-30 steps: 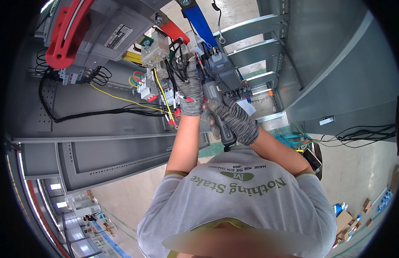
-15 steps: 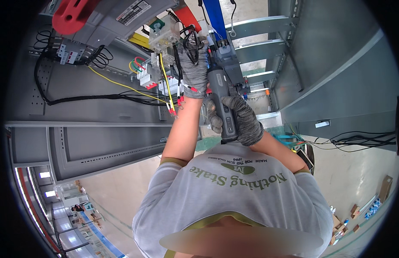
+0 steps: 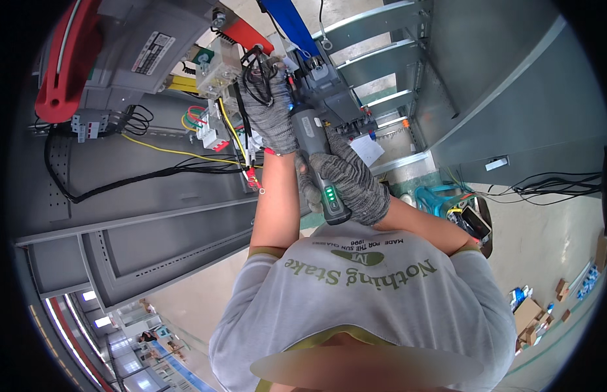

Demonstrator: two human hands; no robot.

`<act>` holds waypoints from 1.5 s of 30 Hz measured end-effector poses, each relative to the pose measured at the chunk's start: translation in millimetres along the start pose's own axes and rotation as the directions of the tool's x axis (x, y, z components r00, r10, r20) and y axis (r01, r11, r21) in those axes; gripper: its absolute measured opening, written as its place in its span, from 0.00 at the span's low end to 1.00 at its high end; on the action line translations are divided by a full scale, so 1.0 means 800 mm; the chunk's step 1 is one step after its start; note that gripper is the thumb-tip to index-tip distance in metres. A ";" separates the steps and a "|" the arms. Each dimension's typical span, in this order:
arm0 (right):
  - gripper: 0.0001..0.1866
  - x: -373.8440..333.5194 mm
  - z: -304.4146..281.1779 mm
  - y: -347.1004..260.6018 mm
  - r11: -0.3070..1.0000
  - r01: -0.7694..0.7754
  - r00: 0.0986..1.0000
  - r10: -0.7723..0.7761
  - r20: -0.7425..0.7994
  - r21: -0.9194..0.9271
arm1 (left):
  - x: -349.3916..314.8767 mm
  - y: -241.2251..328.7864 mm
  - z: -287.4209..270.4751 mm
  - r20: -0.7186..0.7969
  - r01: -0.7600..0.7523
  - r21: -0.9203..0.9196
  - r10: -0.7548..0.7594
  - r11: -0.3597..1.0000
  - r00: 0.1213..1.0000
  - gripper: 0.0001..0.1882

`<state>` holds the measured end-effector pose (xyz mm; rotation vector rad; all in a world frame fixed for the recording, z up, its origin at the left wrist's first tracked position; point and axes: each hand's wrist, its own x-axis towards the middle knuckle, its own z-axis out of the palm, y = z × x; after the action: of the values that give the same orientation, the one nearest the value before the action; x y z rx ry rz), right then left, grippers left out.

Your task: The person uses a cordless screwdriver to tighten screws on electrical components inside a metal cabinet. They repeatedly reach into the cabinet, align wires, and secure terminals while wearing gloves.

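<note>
My right hand (image 3: 352, 183), in a grey knit glove, is wrapped round the grip of a dark grey cordless screwdriver (image 3: 311, 137). Green lights glow near its rear end, and its front points away from me, beside my left hand. My left hand (image 3: 269, 111), gloved alike, is closed at the end of a red busbar (image 3: 248, 32); its fingertips and whatever they pinch are hidden. Thin black wires (image 3: 256, 81) loop over the back of that glove. Just left of it sits a clear-covered terminal block (image 3: 219, 70). Red-tipped wires with ring lugs (image 3: 252, 178) hang by my left wrist.
A grey device with a red handle (image 3: 58, 85) fills the upper left. Right of the screwdriver are a blue busbar (image 3: 291, 25) and a dark grey breaker (image 3: 329, 91). Metal crossbars (image 3: 382, 62) and a cabinet panel (image 3: 506, 72) stand right. A teal stool (image 3: 434, 201) is near my right elbow.
Green lights now show on the screwdriver, where none were lit before. The whole view has shifted and turned slightly. Both hands keep their places at the busbar and the tool.
</note>
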<state>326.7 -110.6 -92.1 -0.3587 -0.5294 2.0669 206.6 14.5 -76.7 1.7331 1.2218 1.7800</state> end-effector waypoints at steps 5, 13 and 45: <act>0.24 0.001 0.000 -0.003 1.000 0.003 1.000 -0.003 0.014 0.014 | 0.003 -0.003 -0.003 0.016 -0.025 0.061 0.024 0.998 1.000 0.08; 0.24 -0.004 0.001 -0.010 0.999 0.016 0.998 -0.019 0.052 0.050 | 0.008 0.001 0.002 -0.011 -0.092 0.170 0.095 0.981 0.995 0.08; 0.34 0.004 0.018 -0.025 0.957 -0.010 0.992 -0.026 -0.120 -0.289 | 0.017 -0.015 -0.008 0.081 -0.138 0.070 0.132 0.988 0.988 0.10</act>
<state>333.1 -101.5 -69.9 -0.6505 -0.7588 1.9456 194.4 29.9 -76.8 1.9505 1.1801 1.7441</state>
